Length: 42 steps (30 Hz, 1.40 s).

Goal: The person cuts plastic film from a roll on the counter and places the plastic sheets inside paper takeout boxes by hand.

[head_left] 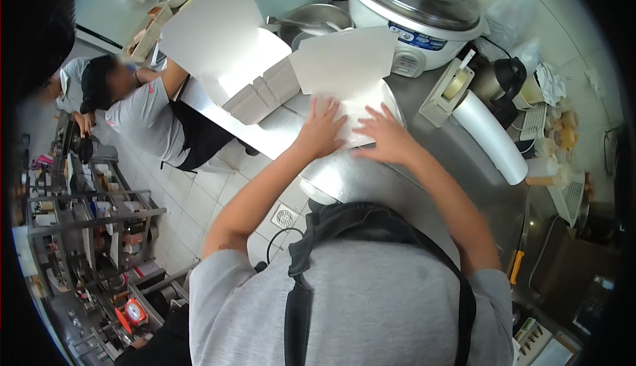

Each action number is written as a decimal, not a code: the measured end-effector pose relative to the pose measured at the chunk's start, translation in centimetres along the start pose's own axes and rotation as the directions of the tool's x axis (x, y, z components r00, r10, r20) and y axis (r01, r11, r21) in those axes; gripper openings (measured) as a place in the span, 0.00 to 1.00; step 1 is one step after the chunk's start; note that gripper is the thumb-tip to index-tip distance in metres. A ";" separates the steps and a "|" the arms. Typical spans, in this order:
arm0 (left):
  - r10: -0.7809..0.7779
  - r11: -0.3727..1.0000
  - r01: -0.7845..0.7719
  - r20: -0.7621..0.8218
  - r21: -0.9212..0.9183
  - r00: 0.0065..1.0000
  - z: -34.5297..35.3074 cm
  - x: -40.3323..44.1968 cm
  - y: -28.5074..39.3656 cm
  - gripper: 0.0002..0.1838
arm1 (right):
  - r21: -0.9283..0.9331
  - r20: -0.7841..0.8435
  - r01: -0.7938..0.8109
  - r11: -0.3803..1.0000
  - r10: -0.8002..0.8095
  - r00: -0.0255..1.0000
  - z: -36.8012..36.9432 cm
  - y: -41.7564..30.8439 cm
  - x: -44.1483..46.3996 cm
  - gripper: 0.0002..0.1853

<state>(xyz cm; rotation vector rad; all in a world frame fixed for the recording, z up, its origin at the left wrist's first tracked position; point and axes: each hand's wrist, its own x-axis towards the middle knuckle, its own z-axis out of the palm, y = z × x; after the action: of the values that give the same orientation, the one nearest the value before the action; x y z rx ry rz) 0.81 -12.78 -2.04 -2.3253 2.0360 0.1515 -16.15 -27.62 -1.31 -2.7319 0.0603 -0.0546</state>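
An open white cardboard box (348,58) stands on the steel counter with its lid flap raised at the back. My left hand (322,126) reaches over the box's left front part, fingers spread and slightly blurred. Across from it, my right hand (385,133) lies over the right front part, its fingers also spread. Neither hand grips anything that I can see; exactly where the fingertips touch is hard to tell. Just left of the box is a stack of flat white cartons (265,91), beside a larger raised white cardboard sheet (212,35).
Behind the box stand a large rice cooker (414,15) and a metal bowl (315,21) with a utensil. To the right are a tape dispenser (447,91), a white roll (490,137) and a yellow-handled knife (516,266). Co-workers (149,117) stand at the left, near shelving (93,213).
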 end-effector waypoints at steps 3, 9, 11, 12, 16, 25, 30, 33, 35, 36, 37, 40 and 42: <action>-0.059 0.989 0.016 -0.290 -0.147 0.955 -3.2 -4.4 1.6 0.29 | -0.101 0.011 0.038 0.994 -0.038 0.999 0.6 -1.2 -1.3 0.33; -0.050 0.903 -0.113 -0.362 -0.414 0.931 -5.2 -10.7 6.0 0.24 | -0.125 -0.158 -0.222 0.967 0.201 0.967 4.3 -1.9 -3.1 0.11; 0.106 0.893 -0.319 -0.541 -0.317 0.834 -1.0 -10.0 5.9 0.25 | -0.126 -0.232 -0.326 0.937 0.292 0.928 6.2 -3.3 -5.7 0.14; 0.213 0.885 -0.394 -0.540 -0.246 0.814 -0.2 -9.6 6.0 0.25 | -0.115 -0.315 -0.414 0.903 0.362 0.878 5.9 -4.9 -7.4 0.15; 0.456 0.590 -0.744 -0.631 -0.314 0.628 -0.9 -10.7 8.2 0.25 | -0.042 -0.627 -0.759 0.649 0.575 0.526 5.6 -12.3 -15.6 0.20; 0.661 0.156 -0.781 -0.523 -0.605 0.537 -3.9 -13.5 15.6 0.21 | 0.393 -0.863 -0.920 0.015 0.352 -0.363 4.1 -29.9 -38.7 0.23; 0.655 0.240 -0.674 -0.395 -0.699 0.644 -1.7 -14.1 19.4 0.21 | 0.539 -0.838 -0.835 -0.112 0.033 -0.545 3.9 -32.8 -53.7 0.21; 0.694 0.261 -0.613 -0.297 -0.745 0.656 -0.7 -14.7 24.5 0.18 | 0.495 -0.867 -0.865 -0.081 0.011 -0.498 3.0 -32.6 -60.4 0.21; 0.737 0.256 -0.539 -0.199 -0.802 0.646 -0.5 -15.5 29.6 0.16 | 0.454 -0.888 -0.888 -0.076 0.046 -0.457 3.5 -31.6 -64.4 0.19; 0.756 0.251 -0.505 -0.159 -0.826 0.635 -0.2 -15.7 32.1 0.15 | 0.488 -0.855 -0.863 -0.132 0.129 -0.503 3.8 -31.2 -66.7 0.18; 0.797 0.278 -0.503 -0.095 -0.819 0.596 1.3 -15.5 33.9 0.14 | 0.525 -0.803 -0.830 -0.191 0.211 -0.557 5.0 -31.1 -68.5 0.17; 0.810 0.382 -0.399 0.094 -0.834 0.579 4.0 -15.7 38.1 0.15 | 0.570 -0.629 -0.729 -0.380 0.369 -0.684 7.7 -31.7 -72.6 0.14; 0.783 0.432 -0.352 0.151 -0.830 0.604 4.8 -16.4 40.0 0.16 | 0.555 -0.579 -0.701 -0.448 0.397 -0.712 8.7 -32.5 -74.4 0.13</action>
<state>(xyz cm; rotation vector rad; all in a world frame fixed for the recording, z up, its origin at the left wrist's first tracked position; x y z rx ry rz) -41.13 -1.51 -3.95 -1.2471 2.6152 1.7467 -88.90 9.33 1.44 -1.1324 3.0606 -0.7887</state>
